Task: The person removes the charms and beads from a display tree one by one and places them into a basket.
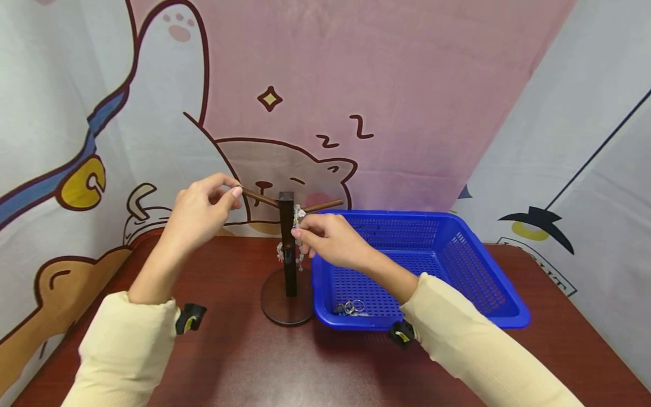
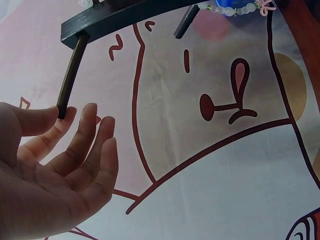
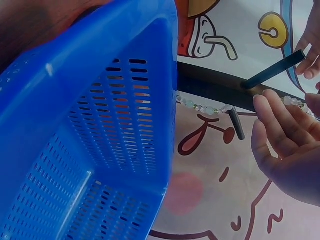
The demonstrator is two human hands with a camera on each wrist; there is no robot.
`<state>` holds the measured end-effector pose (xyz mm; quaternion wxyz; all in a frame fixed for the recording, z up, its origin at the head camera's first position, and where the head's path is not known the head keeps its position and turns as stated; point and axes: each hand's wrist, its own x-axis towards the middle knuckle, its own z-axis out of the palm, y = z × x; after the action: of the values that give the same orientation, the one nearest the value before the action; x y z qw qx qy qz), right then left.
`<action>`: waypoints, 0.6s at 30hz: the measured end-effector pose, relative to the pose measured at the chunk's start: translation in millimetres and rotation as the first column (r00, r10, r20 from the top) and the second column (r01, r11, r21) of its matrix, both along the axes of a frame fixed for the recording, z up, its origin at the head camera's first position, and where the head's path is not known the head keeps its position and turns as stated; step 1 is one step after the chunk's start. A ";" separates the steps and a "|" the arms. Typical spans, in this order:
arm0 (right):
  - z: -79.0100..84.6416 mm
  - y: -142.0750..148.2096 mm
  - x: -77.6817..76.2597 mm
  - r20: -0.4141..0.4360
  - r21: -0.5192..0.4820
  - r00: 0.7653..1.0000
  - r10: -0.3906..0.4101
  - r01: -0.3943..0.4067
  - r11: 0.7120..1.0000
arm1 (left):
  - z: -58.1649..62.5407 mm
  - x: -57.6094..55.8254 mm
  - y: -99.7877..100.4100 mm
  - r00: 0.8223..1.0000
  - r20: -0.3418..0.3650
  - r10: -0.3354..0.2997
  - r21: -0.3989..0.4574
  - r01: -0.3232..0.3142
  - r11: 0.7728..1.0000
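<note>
A dark wooden jewelry stand (image 1: 289,260) on a round base has pegs sticking out to both sides. My left hand (image 1: 200,209) pinches the tip of its upper left peg (image 2: 71,75) between thumb and index finger, the other fingers loosely spread. At the stand's right side, my right hand (image 1: 330,237) pinches a clear beaded bracelet (image 1: 297,213) near the root of the upper right peg (image 1: 324,206). Part of that bracelet is hidden behind the fingers. Another beaded bracelet (image 2: 230,10), with a small pink bow, hangs lower on the stand.
A blue plastic basket (image 1: 500,282) stands right beside the stand, under my right forearm. Several rings and small jewelry pieces (image 1: 351,307) lie in its near left corner. Behind the reddish-brown table (image 1: 244,362) hangs a printed cartoon cloth (image 1: 407,85).
</note>
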<state>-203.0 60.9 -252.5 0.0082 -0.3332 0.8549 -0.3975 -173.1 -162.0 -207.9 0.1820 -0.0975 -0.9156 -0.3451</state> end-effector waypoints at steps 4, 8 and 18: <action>0.5 0.4 -0.1 -0.007 -0.010 1.000 0.004 -0.004 1.000 | 0.1 0.2 0.3 1.000 0.005 0.000 -0.002 0.001 1.000; 1.5 1.9 0.3 -0.004 -0.022 1.000 0.006 -0.006 1.000 | 0.3 0.3 0.4 1.000 0.004 0.001 -0.005 -0.001 1.000; 8.0 11.0 0.5 -0.010 -0.029 1.000 -0.019 0.018 0.999 | 0.0 -0.3 0.4 1.000 0.003 0.005 -0.011 -0.005 1.000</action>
<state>-202.4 71.9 -244.4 -0.0049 -0.3274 0.8522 -0.4082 -173.4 -161.6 -207.9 0.1810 -0.0959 -0.9180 -0.3397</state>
